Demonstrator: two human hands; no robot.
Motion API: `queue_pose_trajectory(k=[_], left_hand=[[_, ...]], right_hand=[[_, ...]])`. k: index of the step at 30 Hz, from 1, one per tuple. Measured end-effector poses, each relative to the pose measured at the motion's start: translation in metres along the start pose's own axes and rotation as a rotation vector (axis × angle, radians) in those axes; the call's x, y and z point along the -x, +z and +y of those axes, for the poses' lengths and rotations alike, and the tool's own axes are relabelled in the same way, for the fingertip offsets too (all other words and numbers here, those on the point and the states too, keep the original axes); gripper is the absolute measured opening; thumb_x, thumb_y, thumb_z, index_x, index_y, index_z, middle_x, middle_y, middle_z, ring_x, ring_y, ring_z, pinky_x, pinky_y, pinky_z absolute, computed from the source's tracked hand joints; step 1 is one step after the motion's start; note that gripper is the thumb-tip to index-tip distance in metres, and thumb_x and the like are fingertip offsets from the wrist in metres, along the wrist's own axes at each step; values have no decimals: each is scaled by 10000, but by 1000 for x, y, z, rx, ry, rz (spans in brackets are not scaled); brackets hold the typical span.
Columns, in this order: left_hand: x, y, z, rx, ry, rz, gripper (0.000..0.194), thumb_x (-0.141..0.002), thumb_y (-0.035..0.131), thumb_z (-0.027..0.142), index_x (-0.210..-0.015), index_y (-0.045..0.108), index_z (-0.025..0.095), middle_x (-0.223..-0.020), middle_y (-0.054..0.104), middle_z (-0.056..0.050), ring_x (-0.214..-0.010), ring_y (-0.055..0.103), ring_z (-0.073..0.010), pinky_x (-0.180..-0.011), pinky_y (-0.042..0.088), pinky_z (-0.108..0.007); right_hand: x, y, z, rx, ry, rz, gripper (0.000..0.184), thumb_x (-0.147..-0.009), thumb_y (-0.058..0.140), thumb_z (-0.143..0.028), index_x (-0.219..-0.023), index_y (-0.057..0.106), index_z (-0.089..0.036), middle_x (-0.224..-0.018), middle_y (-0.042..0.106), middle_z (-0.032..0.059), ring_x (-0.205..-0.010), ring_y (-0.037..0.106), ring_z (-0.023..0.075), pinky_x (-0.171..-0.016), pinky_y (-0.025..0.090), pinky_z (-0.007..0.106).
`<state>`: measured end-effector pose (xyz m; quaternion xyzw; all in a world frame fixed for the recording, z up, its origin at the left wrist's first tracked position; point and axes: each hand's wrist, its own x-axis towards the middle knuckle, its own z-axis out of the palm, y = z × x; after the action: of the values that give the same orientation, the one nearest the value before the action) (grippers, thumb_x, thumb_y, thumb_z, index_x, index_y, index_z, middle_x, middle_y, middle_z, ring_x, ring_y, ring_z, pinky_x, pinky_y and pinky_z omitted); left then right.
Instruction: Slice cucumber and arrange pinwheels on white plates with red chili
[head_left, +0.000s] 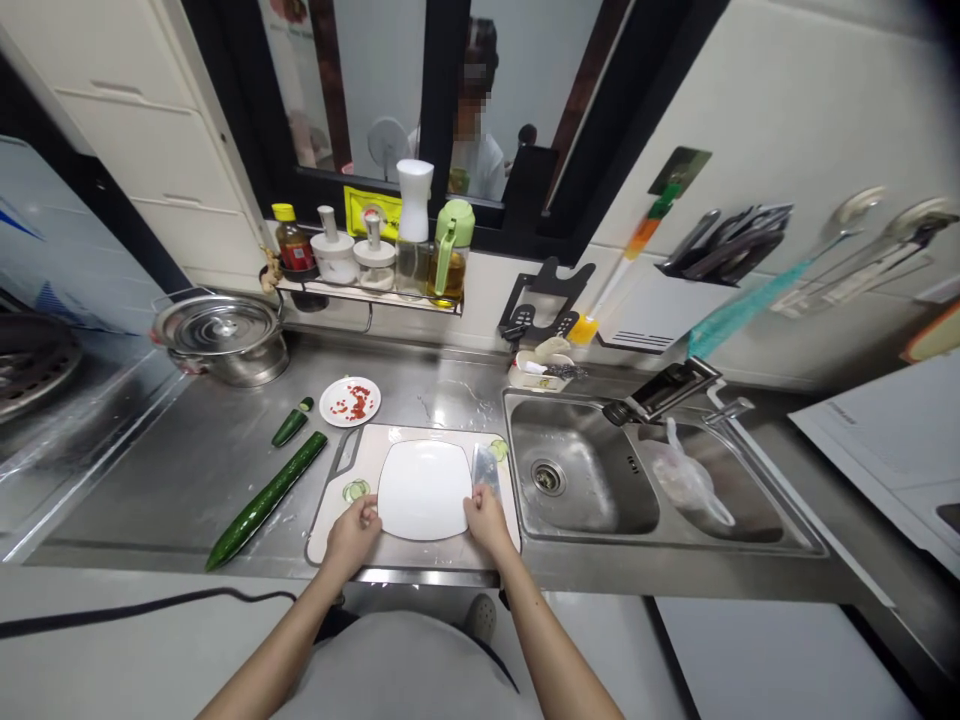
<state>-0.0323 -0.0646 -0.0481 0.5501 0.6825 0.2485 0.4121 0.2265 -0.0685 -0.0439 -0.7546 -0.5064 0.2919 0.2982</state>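
Both my hands grip a white squarish plate (425,490) over the cutting board (330,520). My left hand (354,535) pinches its left edge, and my right hand (486,518) pinches the right edge. Whether the plate touches the board I cannot tell. Cucumber slices (356,490) lie on the board by my left hand. Beyond my right hand rests a knife (486,468), its handle hidden, with more cucumber slices (498,450) by the blade. Left of the board are a long cucumber (266,502) and a shorter cut piece (289,427).
Behind the board sits a small plate (330,402) with chopped red pieces. A steel pot (255,370) stands back left, below a seasoning rack (390,297). On the right is a double sink (592,510) with a faucet (660,390) and a plastic bag (686,480) in the far basin.
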Motion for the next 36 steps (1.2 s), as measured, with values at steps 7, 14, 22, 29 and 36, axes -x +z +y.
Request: queue_pose_trajectory(k=[7, 14, 22, 29, 36], left_hand=[[9, -3, 0, -87, -22, -6, 316, -747, 509, 204, -1036, 638, 195, -737, 663, 12, -663, 614, -150, -666, 424, -238], [9, -5, -3, -161, -22, -23, 319, -770, 498, 201, -1060, 628, 199, -799, 682, -1, -711, 632, -157, -682, 415, -239], [12, -9, 2, -197, -9, -60, 351, -781, 512, 206, -1109, 636, 214, -816, 700, 3, -758, 645, -162, -693, 417, -234], [8, -31, 8, -297, -23, 71, 313, -814, 528, 281, -1107, 631, 242, -844, 697, -1, -777, 637, -181, -697, 407, -258], [-12, -45, 9, -376, -10, 184, 318, -851, 525, 321, -1143, 613, 233, -1003, 674, -58, -895, 623, -216, -735, 416, -281]], right_hand=[[12, 3, -3, 26, 69, -57, 28, -726, 432, -243, -753, 424, -241, -589, 456, -35, -593, 488, 179, -593, 357, 279], [16, 4, -10, 112, 112, -84, 53, -741, 439, -213, -789, 454, -228, -636, 508, -21, -620, 510, 173, -594, 346, 260], [18, -1, -19, 265, 174, -195, 206, -820, 431, -216, -985, 545, -171, -693, 602, 17, -641, 574, 175, -618, 367, 252], [20, -13, -34, 477, 126, -235, 342, -879, 439, -270, -1155, 576, -122, -943, 674, 151, -896, 628, 259, -747, 397, 308], [26, -20, -31, 340, 17, -176, 431, -883, 418, -303, -1240, 568, -114, -764, 653, 83, -764, 620, 237, -701, 399, 295]])
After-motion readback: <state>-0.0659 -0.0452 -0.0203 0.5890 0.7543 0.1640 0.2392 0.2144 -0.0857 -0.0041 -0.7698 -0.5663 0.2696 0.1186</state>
